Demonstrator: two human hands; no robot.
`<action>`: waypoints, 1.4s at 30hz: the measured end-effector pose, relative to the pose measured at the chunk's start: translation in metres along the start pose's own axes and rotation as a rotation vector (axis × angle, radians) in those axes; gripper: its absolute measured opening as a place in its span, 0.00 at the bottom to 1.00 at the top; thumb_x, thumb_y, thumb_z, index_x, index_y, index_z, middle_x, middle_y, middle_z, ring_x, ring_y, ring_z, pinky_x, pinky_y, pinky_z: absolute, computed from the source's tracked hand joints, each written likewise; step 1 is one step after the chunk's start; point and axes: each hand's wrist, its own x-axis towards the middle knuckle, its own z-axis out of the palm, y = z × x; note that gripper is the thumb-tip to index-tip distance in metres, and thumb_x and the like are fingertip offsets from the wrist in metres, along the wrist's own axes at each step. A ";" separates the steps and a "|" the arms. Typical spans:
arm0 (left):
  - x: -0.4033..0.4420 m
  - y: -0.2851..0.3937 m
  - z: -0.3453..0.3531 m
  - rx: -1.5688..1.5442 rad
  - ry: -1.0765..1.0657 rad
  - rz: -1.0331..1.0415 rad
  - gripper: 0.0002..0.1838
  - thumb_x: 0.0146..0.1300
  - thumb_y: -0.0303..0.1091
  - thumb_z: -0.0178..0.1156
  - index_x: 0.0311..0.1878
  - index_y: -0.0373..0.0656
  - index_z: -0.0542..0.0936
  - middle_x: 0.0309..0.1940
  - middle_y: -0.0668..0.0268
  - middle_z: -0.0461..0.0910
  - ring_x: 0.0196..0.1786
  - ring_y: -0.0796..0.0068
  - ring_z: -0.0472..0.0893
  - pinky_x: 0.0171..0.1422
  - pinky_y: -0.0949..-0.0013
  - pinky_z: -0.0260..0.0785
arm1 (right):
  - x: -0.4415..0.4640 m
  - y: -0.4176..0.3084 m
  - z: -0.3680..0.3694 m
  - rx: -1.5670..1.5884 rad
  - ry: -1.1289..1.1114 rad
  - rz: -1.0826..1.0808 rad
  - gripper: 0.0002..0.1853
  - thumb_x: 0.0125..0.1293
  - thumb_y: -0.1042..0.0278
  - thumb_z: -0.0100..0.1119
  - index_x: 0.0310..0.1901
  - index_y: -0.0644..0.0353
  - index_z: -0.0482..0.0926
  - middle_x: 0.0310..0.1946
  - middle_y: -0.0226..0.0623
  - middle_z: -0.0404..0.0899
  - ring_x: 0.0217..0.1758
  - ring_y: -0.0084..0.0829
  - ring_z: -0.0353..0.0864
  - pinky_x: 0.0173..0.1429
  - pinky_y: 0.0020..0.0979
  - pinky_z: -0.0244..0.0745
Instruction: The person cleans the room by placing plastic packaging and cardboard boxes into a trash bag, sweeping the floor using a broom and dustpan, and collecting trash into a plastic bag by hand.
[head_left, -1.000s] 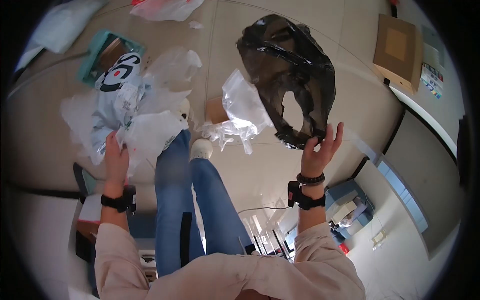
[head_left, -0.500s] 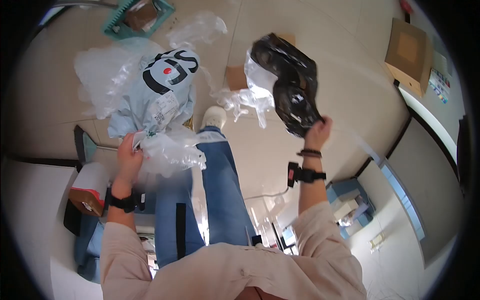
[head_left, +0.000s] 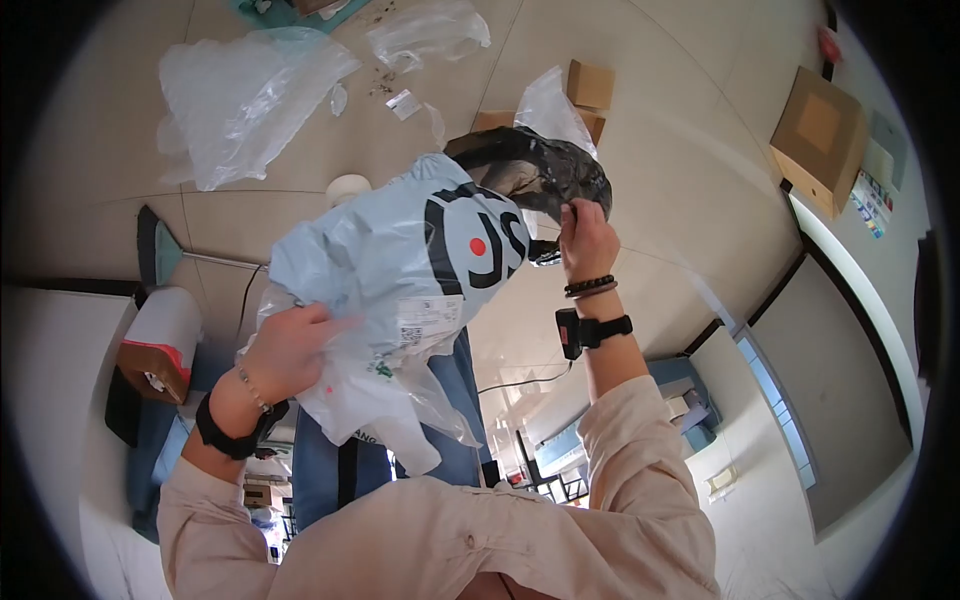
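Observation:
In the head view, a pale blue plastic mailing bag (head_left: 360,240) with black lettering, a red dot and a white label (head_left: 428,318) hangs in front of my legs. My left hand (head_left: 290,352) is closed on its near left edge, along with a crumpled clear plastic bag (head_left: 365,405) below. My right hand (head_left: 588,240) pinches a black plastic bag (head_left: 575,170), which droops behind the mailing bag's right end and is partly hidden by it. What the mailing bag contains cannot be seen.
Clear plastic sheets (head_left: 235,105) lie on the tiled floor at far left. Small cardboard pieces (head_left: 590,86) and white plastic (head_left: 553,108) lie beyond the black bag. A cardboard box (head_left: 818,140) stands at right, a dustpan (head_left: 160,250) at left.
The mailing bag has moved right and nearer, with my left hand on it. My right hand has moved left and slightly up, bringing the black bag against the mailing bag's far side.

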 end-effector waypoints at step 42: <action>0.012 -0.201 0.071 -0.382 0.726 -0.663 0.26 0.41 0.20 0.44 0.50 0.38 0.70 0.38 0.51 0.76 0.42 0.64 0.77 0.46 0.71 0.66 | 0.036 -0.061 0.072 1.247 0.103 1.207 0.09 0.55 0.72 0.46 0.37 0.62 0.70 0.24 0.33 0.69 0.21 0.23 0.65 0.26 0.23 0.63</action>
